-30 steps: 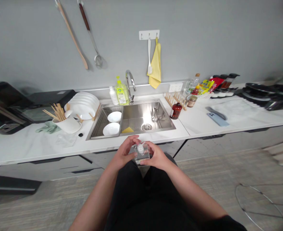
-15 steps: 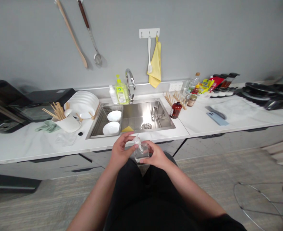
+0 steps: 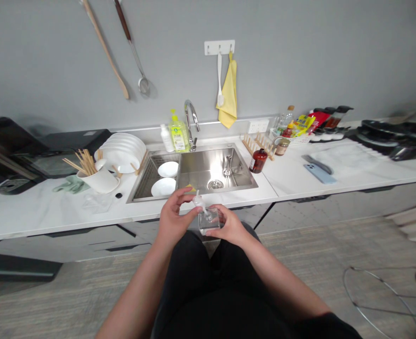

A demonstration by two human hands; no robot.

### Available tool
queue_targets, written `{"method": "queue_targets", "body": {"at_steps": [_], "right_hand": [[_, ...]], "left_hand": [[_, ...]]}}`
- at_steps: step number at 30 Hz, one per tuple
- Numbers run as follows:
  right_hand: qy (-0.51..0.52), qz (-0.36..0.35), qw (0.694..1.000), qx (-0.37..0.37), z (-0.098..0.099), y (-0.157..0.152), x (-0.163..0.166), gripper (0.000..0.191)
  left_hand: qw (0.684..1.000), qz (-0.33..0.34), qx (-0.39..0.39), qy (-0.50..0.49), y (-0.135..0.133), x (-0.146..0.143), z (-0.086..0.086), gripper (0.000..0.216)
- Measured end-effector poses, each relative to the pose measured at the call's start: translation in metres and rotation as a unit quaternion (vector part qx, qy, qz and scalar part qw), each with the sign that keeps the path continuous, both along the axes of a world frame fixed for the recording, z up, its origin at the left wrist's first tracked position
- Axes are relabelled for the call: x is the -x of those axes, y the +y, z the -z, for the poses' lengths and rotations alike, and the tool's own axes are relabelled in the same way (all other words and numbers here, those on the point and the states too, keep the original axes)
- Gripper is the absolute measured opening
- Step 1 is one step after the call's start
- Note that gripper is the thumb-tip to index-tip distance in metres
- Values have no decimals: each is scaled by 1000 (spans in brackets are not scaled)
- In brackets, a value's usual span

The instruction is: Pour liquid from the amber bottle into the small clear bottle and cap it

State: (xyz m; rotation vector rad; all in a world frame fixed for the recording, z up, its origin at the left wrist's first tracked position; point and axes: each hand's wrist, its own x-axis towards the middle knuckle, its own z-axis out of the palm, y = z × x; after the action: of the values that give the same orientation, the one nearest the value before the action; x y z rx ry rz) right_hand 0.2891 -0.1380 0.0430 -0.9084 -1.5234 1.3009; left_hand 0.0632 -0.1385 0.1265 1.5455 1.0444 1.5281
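Observation:
In front of my body I hold a small clear square bottle (image 3: 209, 221) just below the counter's front edge. My right hand (image 3: 229, 227) wraps round the bottle from the right. My left hand (image 3: 172, 219) pinches the white pump top (image 3: 198, 201), which is lifted out of the bottle's neck and tilted, with its thin tube still reaching into the bottle.
A white counter (image 3: 34, 212) runs across with a steel sink (image 3: 208, 172) holding two white plates (image 3: 163, 187) and a yellow sponge. Left: stacked plates, a cup of chopsticks (image 3: 98, 179). Right: brown bottle (image 3: 258, 161), phone (image 3: 320, 174), condiments, pans. A wire stool ring (image 3: 380, 301) is at lower right.
The white pump top, seated on the bottle a second ago, has been lifted up and left by my left hand. Both hands have risen slightly.

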Motion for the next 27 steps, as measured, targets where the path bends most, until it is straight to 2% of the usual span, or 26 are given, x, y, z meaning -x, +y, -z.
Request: {"method": "queue_targets", "body": {"at_steps": [5, 13, 15, 19, 21, 23, 27], "right_hand": [[2, 6, 1000, 2, 2, 0, 0, 85], [3, 5, 1000, -2, 11, 5, -2, 86], [2, 3, 1000, -2, 14, 6, -2, 86], [3, 4, 1000, 2, 20, 10, 2, 86], [-3, 2, 1000, 9, 21, 12, 3, 87], [-9, 0, 1000, 15, 22, 15, 5, 87], [-4, 2, 1000, 17, 24, 21, 6, 87]], "left_hand": [[999, -12, -11, 44, -1, 2, 4, 73], [999, 29, 13, -22, -8, 5, 3, 74], [999, 23, 10, -29, -13, 9, 2, 72], [996, -54, -27, -61, -18, 33, 11, 59], [991, -105, -8, -79, -17, 56, 23, 48], [981, -164, 42, -95, -14, 87, 37, 40], [932, -330, 132, -76, -8, 168, 69, 54]]}}
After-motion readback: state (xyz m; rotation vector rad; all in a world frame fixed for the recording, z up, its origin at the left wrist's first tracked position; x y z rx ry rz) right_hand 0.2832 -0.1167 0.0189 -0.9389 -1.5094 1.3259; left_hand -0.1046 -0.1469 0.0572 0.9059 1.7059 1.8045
